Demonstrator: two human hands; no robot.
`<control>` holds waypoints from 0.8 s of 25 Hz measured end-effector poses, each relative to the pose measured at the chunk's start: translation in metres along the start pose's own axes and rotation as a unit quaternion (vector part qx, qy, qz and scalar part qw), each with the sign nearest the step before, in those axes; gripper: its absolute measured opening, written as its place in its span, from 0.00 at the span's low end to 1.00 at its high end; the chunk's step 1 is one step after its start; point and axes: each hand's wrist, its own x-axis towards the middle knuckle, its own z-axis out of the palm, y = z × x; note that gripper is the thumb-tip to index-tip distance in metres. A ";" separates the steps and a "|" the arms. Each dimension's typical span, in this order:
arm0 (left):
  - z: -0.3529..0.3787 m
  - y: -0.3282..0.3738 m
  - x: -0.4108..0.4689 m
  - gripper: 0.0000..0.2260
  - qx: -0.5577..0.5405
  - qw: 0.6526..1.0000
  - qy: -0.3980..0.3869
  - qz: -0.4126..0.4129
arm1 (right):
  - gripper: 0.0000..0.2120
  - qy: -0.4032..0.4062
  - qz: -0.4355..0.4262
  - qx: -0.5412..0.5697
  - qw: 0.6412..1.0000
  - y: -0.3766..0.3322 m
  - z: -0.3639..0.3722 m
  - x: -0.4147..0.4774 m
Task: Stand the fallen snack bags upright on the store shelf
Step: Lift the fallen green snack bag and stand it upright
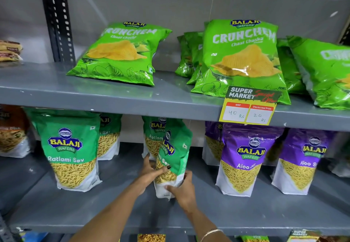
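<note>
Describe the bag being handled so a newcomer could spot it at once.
Find the yellow price tag on the upper shelf edge, then drop to the lower shelf, left of the purple Aloo Sev bags. The green Ratlami Sev bag there is the only one tilted and gripped by both hands.

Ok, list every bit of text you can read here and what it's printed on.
"BALAJI WAFERS CRUNCHEM Chaat Chaska": upright chips bag, top shelf.
"BALAJI WAFERS Ratlami Sev": green pouch, lower shelf.
"BALAJI WAFERS Aloo": purple pouch; the next word is blurred.
"SUPER MARKET", "MRP 40 Rs", "Discounted Price 20 Rs": price tag.
Red script on that tag: unreadable.
</note>
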 end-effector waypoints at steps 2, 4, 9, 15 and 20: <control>-0.002 0.000 0.000 0.43 -0.001 1.000 0.004 -0.001 | 0.34 -0.027 0.012 0.011 1.000 0.001 -0.015 0.007; -0.008 -0.002 0.001 0.43 0.028 1.000 -0.002 -0.004 | 0.43 -0.060 -0.004 0.012 0.998 0.018 -0.022 0.025; -0.019 -0.010 0.003 0.23 0.054 0.998 0.030 0.004 | 0.27 -0.087 -0.011 0.042 0.995 0.001 -0.042 0.037; -0.018 -0.011 0.003 0.28 0.030 0.997 0.070 0.010 | 0.50 -0.128 0.010 0.120 0.984 -0.005 -0.028 0.045; -0.023 -0.014 -0.004 0.12 0.053 0.995 0.079 0.010 | 0.46 -0.163 -0.026 0.090 0.982 -0.005 -0.023 0.049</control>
